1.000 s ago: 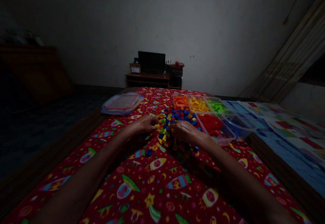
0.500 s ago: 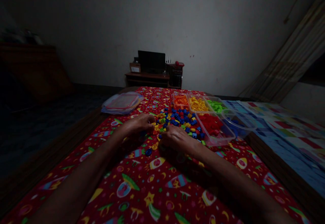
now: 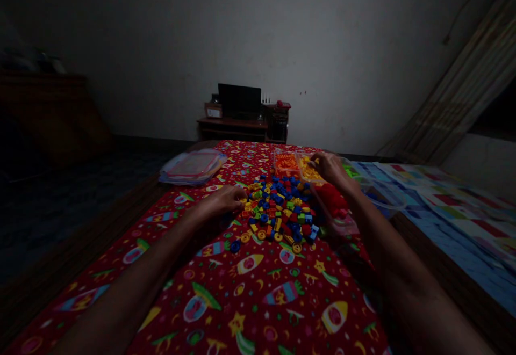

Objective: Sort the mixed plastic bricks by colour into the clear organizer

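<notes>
A mixed pile of toy building bricks (image 3: 278,204) in blue, yellow, red and green lies on the red patterned cloth (image 3: 242,312). At its left edge my left hand (image 3: 226,200) rests with curled fingers, a yellow bit at the fingertips; what it holds is unclear. My right hand (image 3: 329,168) is over the clear box of yellow bricks (image 3: 309,171), fingers pinched together, their contents too dark to make out. Beside that box stands one of orange bricks (image 3: 287,162). My right arm partly hides the boxes of red bricks (image 3: 332,200) and green bricks (image 3: 351,171).
A round clear tub (image 3: 387,200) with blue pieces stands at the right. Stacked plastic lids (image 3: 193,166) lie at the far left of the cloth. Beyond the table are a desk with a monitor (image 3: 239,100) and, to the right, a bed (image 3: 439,199).
My right hand has moved from the pile's near side, up and right, to the yellow box, uncovering the near bricks. My left hand stays at almost the same place.
</notes>
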`<state>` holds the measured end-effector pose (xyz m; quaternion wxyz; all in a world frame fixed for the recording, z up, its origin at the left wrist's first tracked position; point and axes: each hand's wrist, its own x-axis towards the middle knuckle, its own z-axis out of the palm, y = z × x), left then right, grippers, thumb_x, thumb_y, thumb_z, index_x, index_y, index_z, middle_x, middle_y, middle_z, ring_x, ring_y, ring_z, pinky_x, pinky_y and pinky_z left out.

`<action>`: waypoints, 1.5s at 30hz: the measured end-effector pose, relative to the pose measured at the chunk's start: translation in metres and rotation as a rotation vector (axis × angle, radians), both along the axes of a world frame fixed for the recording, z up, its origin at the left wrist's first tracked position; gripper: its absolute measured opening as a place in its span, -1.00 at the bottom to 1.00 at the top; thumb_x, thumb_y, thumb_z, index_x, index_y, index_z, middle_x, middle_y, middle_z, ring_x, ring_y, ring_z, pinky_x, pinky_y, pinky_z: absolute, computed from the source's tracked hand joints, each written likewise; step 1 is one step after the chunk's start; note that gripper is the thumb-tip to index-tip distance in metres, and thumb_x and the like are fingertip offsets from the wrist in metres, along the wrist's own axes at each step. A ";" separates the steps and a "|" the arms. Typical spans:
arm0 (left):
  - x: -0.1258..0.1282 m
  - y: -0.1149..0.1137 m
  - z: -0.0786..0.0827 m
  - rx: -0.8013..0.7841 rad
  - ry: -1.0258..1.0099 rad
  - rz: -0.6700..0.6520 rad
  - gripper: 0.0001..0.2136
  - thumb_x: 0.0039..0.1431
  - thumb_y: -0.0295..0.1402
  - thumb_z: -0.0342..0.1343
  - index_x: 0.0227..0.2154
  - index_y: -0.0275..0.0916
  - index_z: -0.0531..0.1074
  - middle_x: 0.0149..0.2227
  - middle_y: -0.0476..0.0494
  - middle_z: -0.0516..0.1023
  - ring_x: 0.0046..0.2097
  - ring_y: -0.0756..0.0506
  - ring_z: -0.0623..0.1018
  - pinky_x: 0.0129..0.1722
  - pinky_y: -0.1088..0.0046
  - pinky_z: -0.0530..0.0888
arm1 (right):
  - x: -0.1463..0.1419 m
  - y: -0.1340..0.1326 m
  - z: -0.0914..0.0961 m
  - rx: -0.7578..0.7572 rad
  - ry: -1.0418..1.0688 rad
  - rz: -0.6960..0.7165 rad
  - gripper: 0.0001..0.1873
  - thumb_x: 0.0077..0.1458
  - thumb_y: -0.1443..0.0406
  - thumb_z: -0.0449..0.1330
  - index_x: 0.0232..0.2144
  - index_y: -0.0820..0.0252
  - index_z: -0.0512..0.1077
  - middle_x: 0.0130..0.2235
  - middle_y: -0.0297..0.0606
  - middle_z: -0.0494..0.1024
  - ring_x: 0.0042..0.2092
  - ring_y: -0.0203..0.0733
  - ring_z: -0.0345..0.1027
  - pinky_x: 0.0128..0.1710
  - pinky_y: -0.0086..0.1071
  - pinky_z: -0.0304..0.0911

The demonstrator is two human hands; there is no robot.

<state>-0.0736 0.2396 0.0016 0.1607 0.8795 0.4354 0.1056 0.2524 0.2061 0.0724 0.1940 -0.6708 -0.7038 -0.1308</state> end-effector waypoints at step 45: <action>0.049 -0.021 -0.017 0.303 -0.354 -0.196 -0.67 0.11 -0.41 0.00 -0.04 -0.20 0.42 0.06 -0.20 0.42 0.10 -0.16 0.39 0.12 0.21 0.32 | -0.047 -0.032 -0.035 -0.365 0.451 0.641 -0.58 -0.01 0.47 0.09 -0.10 0.18 0.51 -0.18 -0.22 0.58 -0.20 -0.22 0.43 -0.21 -0.39 0.30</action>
